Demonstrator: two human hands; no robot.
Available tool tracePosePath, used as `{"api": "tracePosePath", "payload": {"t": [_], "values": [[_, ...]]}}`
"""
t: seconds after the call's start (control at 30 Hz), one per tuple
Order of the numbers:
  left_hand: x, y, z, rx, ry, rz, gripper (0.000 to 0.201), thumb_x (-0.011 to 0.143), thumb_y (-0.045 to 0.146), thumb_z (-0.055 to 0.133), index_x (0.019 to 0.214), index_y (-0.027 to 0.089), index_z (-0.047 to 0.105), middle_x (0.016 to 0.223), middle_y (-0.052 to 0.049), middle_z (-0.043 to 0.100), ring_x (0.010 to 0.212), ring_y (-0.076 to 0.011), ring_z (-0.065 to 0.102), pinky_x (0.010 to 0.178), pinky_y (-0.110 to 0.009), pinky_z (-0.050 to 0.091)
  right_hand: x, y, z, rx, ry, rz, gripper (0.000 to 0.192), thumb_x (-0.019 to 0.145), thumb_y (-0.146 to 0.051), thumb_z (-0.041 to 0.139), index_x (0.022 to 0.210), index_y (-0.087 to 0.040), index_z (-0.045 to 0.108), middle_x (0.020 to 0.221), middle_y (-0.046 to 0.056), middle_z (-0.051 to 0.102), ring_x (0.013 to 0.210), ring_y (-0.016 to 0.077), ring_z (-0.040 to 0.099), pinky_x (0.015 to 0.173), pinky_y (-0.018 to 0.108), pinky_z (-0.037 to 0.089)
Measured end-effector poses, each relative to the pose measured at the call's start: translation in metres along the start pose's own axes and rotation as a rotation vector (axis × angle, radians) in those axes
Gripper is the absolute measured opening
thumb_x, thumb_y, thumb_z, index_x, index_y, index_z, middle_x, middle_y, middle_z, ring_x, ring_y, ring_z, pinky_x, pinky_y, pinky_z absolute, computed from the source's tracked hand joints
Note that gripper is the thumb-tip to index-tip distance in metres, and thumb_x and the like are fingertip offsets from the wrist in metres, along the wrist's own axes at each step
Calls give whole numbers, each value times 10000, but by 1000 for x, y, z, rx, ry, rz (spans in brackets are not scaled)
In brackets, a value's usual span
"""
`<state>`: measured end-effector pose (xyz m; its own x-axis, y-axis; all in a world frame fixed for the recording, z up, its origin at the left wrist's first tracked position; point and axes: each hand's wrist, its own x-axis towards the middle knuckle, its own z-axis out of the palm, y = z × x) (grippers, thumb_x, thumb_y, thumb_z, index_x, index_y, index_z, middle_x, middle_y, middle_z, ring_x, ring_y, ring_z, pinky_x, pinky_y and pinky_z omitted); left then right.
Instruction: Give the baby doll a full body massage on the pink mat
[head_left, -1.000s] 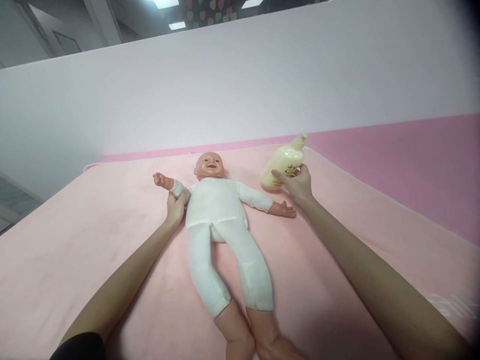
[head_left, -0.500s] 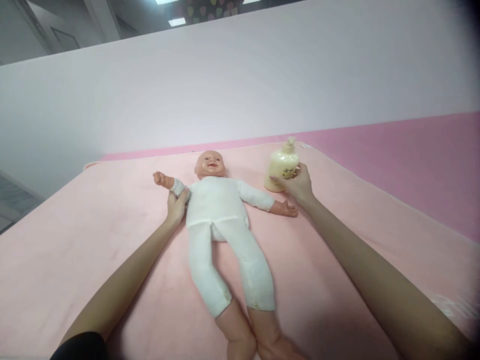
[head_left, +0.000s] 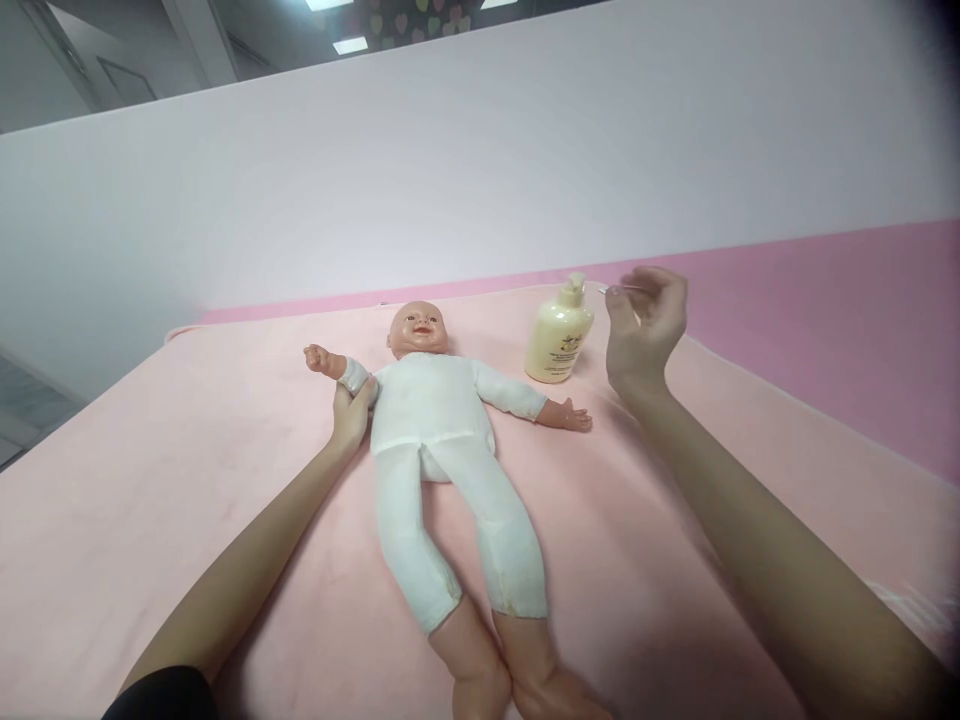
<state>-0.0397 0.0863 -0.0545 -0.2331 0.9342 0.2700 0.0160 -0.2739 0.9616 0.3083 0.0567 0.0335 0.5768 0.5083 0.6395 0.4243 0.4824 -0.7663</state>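
On its back lies a baby doll [head_left: 433,405] with a white cloth body, its head at the far end and its feet towards me. My left hand [head_left: 351,412] is closed around the doll's upper arm at the left, the thumb on top and the other fingers hidden beneath. A pale yellow pump bottle [head_left: 559,343] stands upright beyond the doll's outstretched right-side hand. Just right of the bottle, my right hand [head_left: 646,325] is raised and apart from it, fingers loosely curled and separate from the thumb, with nothing in it.
A pink blanket [head_left: 225,430] lies under the doll and the bottle. Behind it rises a white wall or panel [head_left: 450,170], with a darker pink surface [head_left: 840,310] along the back and right. Above the panel, glass shows ceiling lights and heart shapes.
My right hand has let go of the pump bottle and moved up and to the right. The bottle stays standing. My left hand keeps its hold on the doll's arm.
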Motion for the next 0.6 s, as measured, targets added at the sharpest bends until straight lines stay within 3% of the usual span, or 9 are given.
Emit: {"api": "tracePosePath", "payload": {"t": [0.1,0.23,0.3,0.33,0.43,0.6], "values": [[0,0,0,1,-3,-2,292,747,416,681,881,196,545,826,-14,596,730,-132,559,688,-270,477,-2,-24,-2,-52,-360,63,186,802,-384,588,895,-225,612,809,32,633,802,194,620,840,391,492],[1,-1,0,6,4,5,302,738,419,683,881,192,545,814,-14,592,723,-135,556,676,-270,475,-15,-27,-4,-334,-1053,302,272,610,-362,774,815,-233,649,715,26,628,617,181,574,575,315,462],[1,-1,0,15,12,7,308,733,416,686,891,193,544,813,-12,589,719,-134,554,676,-271,475,-20,-18,-6,-468,-1278,396,298,520,-303,814,732,-233,617,605,7,584,488,149,505,461,280,383],[1,-1,0,18,12,5,306,734,416,684,887,193,542,809,-11,585,714,-132,551,677,-272,476,-22,-11,-7,-521,-1331,423,311,491,-284,819,694,-233,589,552,-6,552,439,137,470,426,272,347],[0,0,0,9,2,0,297,741,414,680,865,192,528,792,-6,571,701,-126,541,678,-273,475,-22,9,-11,-565,-1265,407,375,417,-290,831,618,-238,518,457,-36,467,366,127,421,380,271,303],[-1,3,1,-5,5,-14,302,733,410,688,871,193,529,776,-2,567,695,-130,544,680,-284,476,-20,20,-14,-674,-1331,208,385,439,-361,818,570,-230,481,523,-3,508,422,135,448,400,280,307]]}}
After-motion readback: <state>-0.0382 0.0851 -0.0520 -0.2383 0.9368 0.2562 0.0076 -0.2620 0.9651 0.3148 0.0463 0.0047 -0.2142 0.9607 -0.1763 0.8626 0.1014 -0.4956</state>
